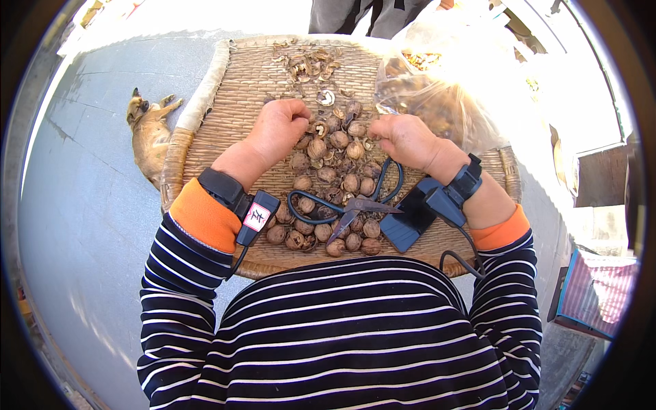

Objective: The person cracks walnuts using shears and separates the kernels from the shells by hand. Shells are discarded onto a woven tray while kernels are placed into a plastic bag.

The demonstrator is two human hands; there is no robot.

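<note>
My left hand is over the left edge of a pile of walnuts, thumb and forefinger close together; whether something small is between them cannot be told. To the right of the pile my right hand has its fingers bent, beside a clear plastic bag of brownish pieces. What its fingertips hold, if anything, is hidden. Dark-handled scissors lie with blades parted on the walnuts. A black smartphone rests right of them. Broken shells and a half shell lie farther up.
Everything sits on a woven wicker tray with a raised rim. A dog lies on the grey floor left of it. A person in dark trousers stands beyond the far edge. A striped cloth is at the lower right.
</note>
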